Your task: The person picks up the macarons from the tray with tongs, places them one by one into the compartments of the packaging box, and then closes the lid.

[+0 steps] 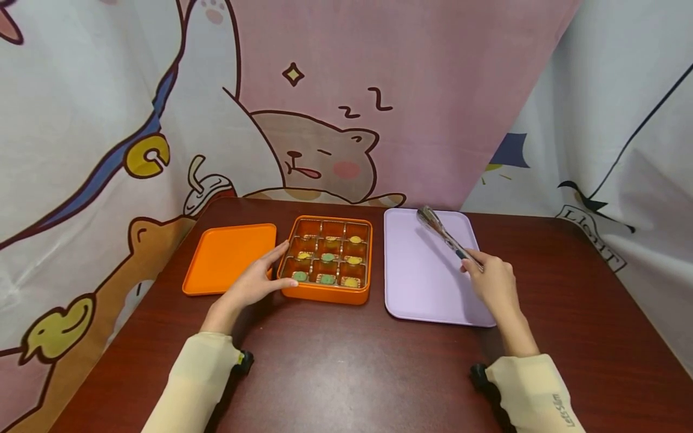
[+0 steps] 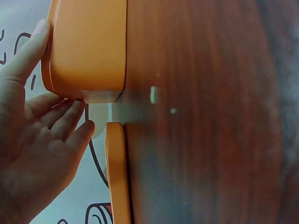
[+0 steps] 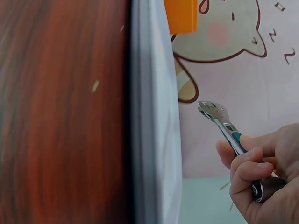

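Observation:
My left hand (image 1: pixel 254 281) rests at the near left corner of an orange box (image 1: pixel 327 293), thumb along the front wall and fingers along the left side. In the left wrist view those fingers (image 2: pixel 67 119) are fairly straight against the wall. Inside the box a clear divider makes several compartments, holding small biscuits (image 1: pixel 328 257) with yellow or green tops. My right hand (image 1: pixel 494 282) grips metal tongs (image 1: pixel 445 233), slanting up and left over a lilac tray (image 1: pixel 422 288). Seen from the right wrist, the tong tips (image 3: pixel 212 109) stand close together with nothing visible between them.
Left of the box lies a flat orange lid (image 1: pixel 230 258), partly behind my left hand. All of it stands on a dark red-brown wooden table (image 1: pixel 335 373). A printed cloth (image 1: pixel 433 102) with cartoon animals hangs behind the table's far edge.

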